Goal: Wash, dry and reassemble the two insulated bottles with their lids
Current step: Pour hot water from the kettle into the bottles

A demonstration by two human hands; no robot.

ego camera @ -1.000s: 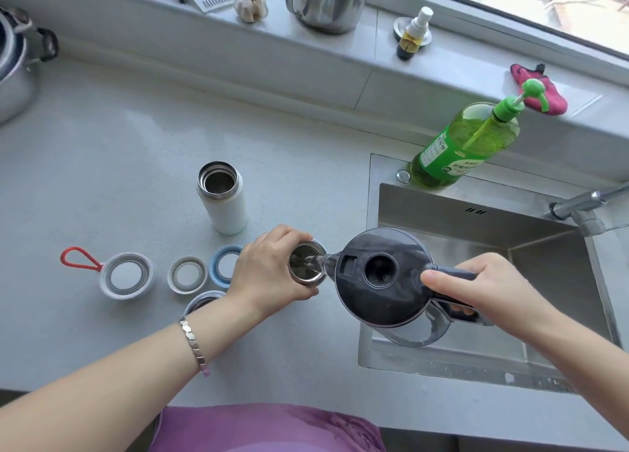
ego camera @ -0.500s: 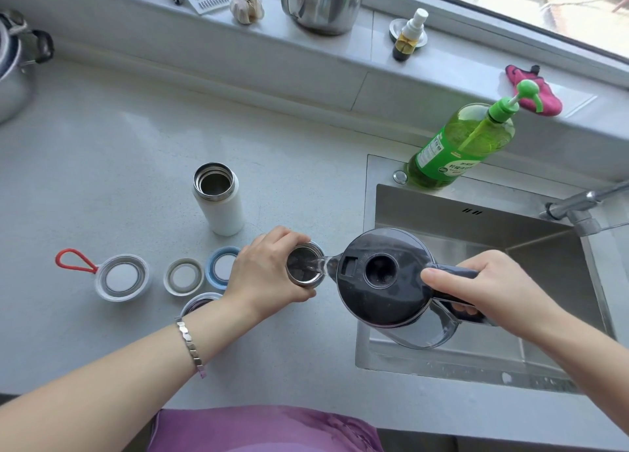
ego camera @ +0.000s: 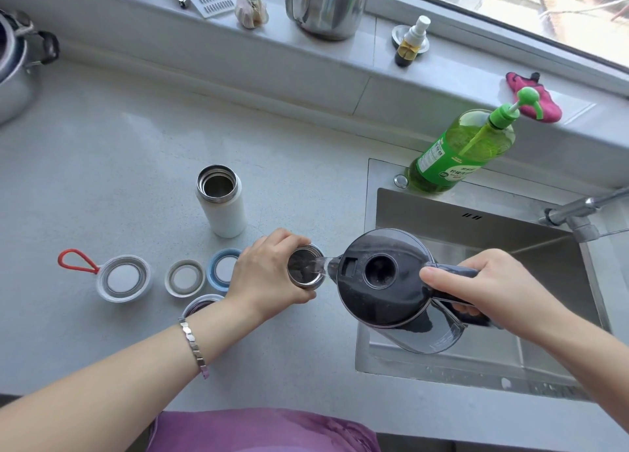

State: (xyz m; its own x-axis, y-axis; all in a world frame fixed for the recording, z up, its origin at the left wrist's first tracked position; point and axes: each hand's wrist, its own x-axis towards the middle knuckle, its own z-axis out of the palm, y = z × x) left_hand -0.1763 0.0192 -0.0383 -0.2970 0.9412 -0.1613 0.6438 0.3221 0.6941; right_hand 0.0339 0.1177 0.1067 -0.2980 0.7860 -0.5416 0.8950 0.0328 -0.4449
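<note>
The left hand (ego camera: 269, 274), fingers (ego camera: 284, 239) curled round the open bottle (ego camera: 304, 270), steadies it on the counter (ego camera: 119, 179) beside the sink (ego camera: 442, 220) while the right hand (ego camera: 490, 288), fingers wrapped round the handle (ego camera: 454, 273), tilts the jug (ego camera: 381, 281) to pour water into its mouth, presumably for rinsing.

Grey countertop (ego camera: 102, 165), steel sink (ego camera: 476, 227), sunlit window (ego camera: 544, 5) above ledge (ego camera: 306, 53)

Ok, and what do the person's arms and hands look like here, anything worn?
Both forearms are bare: no sleeves, no gloves. Behind the left hand, the wrist carries a silver bracelet of flat links with a small pink piece at one end. The right hand and wrist show no jewellery, and no rings are visible.
</note>
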